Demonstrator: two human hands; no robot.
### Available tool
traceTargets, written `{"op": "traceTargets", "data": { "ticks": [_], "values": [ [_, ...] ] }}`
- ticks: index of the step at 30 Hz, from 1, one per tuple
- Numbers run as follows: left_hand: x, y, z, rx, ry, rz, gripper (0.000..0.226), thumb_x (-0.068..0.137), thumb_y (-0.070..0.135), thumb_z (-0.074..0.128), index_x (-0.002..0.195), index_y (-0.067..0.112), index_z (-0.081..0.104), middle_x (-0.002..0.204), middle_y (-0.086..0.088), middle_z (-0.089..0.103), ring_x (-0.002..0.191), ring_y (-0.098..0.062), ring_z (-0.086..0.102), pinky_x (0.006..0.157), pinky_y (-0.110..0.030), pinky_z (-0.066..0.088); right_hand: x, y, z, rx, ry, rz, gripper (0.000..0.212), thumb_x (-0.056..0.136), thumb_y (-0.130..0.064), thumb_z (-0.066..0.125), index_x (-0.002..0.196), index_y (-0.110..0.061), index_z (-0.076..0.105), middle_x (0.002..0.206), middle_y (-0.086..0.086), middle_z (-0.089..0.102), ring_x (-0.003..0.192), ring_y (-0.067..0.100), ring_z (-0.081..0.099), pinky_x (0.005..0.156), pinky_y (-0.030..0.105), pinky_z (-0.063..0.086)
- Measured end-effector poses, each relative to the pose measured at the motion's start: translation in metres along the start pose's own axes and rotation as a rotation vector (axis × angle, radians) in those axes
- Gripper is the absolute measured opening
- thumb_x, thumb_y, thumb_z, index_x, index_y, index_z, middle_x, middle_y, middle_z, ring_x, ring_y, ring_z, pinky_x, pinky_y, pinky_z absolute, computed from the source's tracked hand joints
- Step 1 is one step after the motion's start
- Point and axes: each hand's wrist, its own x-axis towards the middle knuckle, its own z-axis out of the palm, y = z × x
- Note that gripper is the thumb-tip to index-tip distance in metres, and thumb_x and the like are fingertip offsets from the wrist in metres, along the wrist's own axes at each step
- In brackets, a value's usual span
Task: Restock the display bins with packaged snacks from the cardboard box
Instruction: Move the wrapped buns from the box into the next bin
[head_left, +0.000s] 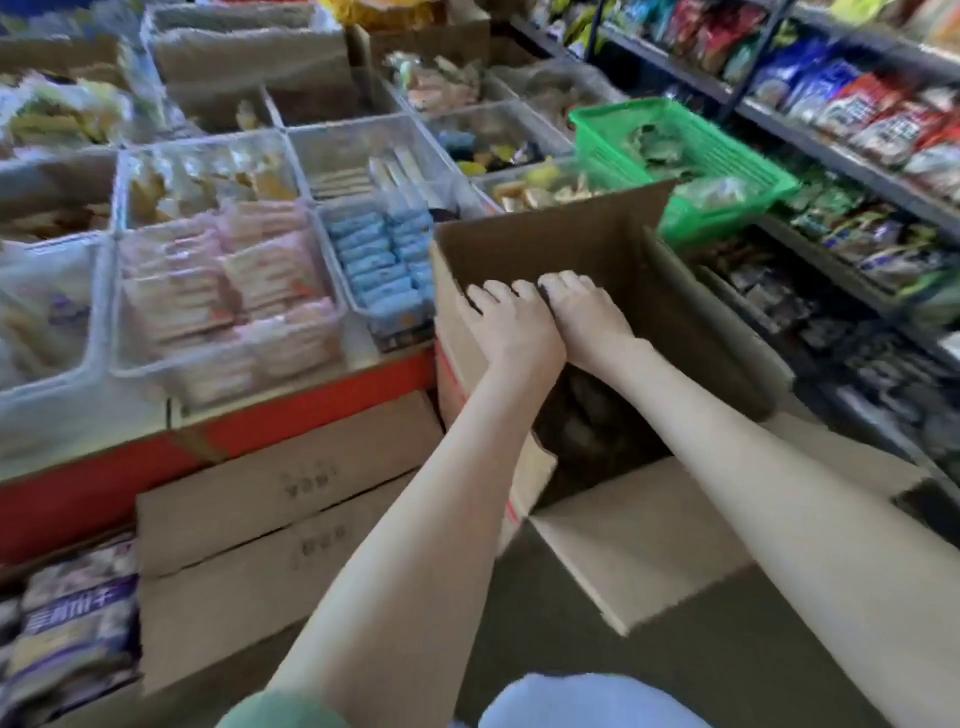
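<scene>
L hand & R hand are sunk side by side into the cardboard box right of the display bins, prob. to scoop its dark snack packs; grip can't be told.

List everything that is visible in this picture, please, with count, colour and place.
cardboard box: one, brown, open, centre.
display bins: many, clear, on the red-edged counter, left.
pink packets: many, pink, front bin.
blue packets: many, light blue, bin next to the box.
green basket: one, green, behind the box.
closed cartons: two, brown, stacked, lower left.
shelves: several, dark, right.
snack bags: many, mixed colours, on the shelves.
left hand: one, inside the box.
right hand: one, beside it; fingertips hidden.
</scene>
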Motion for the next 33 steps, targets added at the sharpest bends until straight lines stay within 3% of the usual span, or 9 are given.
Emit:
{"op": "traceTargets", "data": {
  "ticks": [4, 10, 15, 19, 25, 29, 33],
  "values": [
    [-0.012, 0.063, 0.029, 0.115, -0.071, 0.023, 0.054, 0.1, 0.025, 0.033, 0.149, 0.007, 0.02, 0.156, -0.021, 0.01, 0.145, -0.037, -0.004, 0.114, -0.051, -0.007, -0.023, 0.053, 0.026, -0.03, -0.102, 0.037, 0.035, 0.098, -0.019, 0.039, 0.13, -0.005, 0.041, 0.13, 0.016, 0.047, 0.12, 0.033, 0.045, 0.096, 0.04, 0.039],
    [-0.007, 0.102, 0.096, -0.156, -0.255, -0.084, 0.064, 0.098, 0.018, 0.041, 0.151, 0.01, 0.005, 0.157, -0.019, 0.005, 0.145, -0.034, -0.003, 0.115, -0.053, -0.001, -0.029, 0.108, 0.076, -0.02, -0.283, 0.116, 0.04, 0.095, -0.016, 0.044, 0.133, -0.005, 0.039, 0.132, 0.017, 0.045, 0.121, 0.034, 0.044, 0.097, 0.042, 0.039],
    [0.012, 0.078, 0.155, -0.169, -0.34, -0.052, 0.081, 0.094, 0.033, 0.05, 0.151, 0.018, -0.005, 0.158, -0.016, -0.007, 0.145, -0.031, -0.012, 0.113, -0.053, -0.01, -0.017, 0.127, 0.119, -0.017, -0.374, 0.126, 0.044, 0.095, -0.019, 0.044, 0.137, -0.007, 0.037, 0.136, 0.015, 0.044, 0.124, 0.032, 0.044, 0.1, 0.04, 0.037],
    [0.035, 0.043, 0.196, -0.072, -0.412, -0.014, 0.081, 0.093, 0.047, 0.045, 0.151, 0.021, -0.006, 0.158, -0.016, -0.012, 0.144, -0.031, -0.017, 0.112, -0.053, -0.013, 0.007, 0.144, 0.157, -0.006, -0.478, 0.116, 0.054, 0.094, -0.022, 0.046, 0.143, -0.008, 0.029, 0.142, 0.014, 0.039, 0.128, 0.031, 0.039, 0.103, 0.039, 0.034],
    [0.05, 0.005, 0.246, 0.051, -0.555, -0.055, 0.087, 0.092, 0.053, 0.042, 0.149, 0.026, -0.018, 0.155, -0.012, -0.025, 0.142, -0.031, -0.024, 0.112, -0.054, -0.015, 0.036, 0.167, 0.217, 0.005, -0.624, 0.159, 0.062, 0.096, -0.016, 0.045, 0.149, -0.005, 0.013, 0.149, 0.015, 0.029, 0.135, 0.033, 0.03, 0.107, 0.042, 0.032],
    [0.072, 0.014, 0.266, 0.063, -0.556, -0.071, 0.087, 0.093, 0.054, 0.042, 0.148, 0.026, -0.019, 0.155, -0.013, -0.025, 0.141, -0.032, -0.025, 0.11, -0.052, -0.017, 0.062, 0.169, 0.257, 0.155, -0.613, 0.249, 0.053, 0.096, -0.008, 0.042, 0.146, -0.005, 0.023, 0.154, 0.013, 0.021, 0.142, 0.029, 0.018, 0.113, 0.044, 0.023],
    [0.091, 0.027, 0.283, 0.025, -0.556, -0.11, 0.082, 0.095, 0.051, 0.039, 0.149, 0.024, -0.015, 0.155, -0.013, -0.024, 0.14, -0.031, -0.028, 0.108, -0.052, -0.021, 0.097, 0.163, 0.296, 0.398, -0.431, 0.392, 0.042, 0.094, -0.008, 0.044, 0.136, -0.006, 0.042, 0.143, 0.017, 0.042, 0.134, 0.031, 0.037, 0.111, 0.04, 0.028]
  ]
}}
